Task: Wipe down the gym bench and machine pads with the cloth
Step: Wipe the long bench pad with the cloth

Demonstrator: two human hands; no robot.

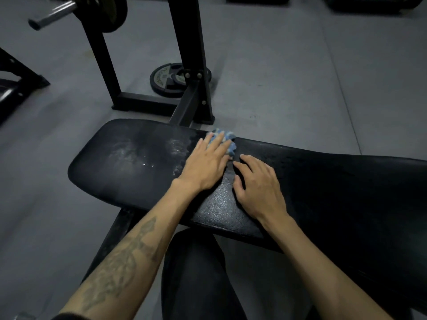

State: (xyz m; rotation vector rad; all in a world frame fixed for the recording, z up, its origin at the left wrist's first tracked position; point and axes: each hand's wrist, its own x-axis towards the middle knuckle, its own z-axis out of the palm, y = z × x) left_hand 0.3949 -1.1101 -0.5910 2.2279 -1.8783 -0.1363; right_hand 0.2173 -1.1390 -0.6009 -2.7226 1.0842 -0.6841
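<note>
Left hand [203, 167] presses one cloth [231, 137], right hand [256, 185] touches one bench [129, 162].

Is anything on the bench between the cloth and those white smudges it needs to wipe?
Nothing visible. The left hand presses the cloth on the bench; the smudges lie right beside it. The right hand rests on the other side.

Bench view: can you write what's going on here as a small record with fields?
bench: black and padded, whitish smears toward its left end
cloth: blue, at the pad's far edge
left hand: flat on the cloth, pressing it to the pad
right hand: beside the left, fingers resting on the pad, holding nothing
beyond: weight plate lying on the grey floor
</note>
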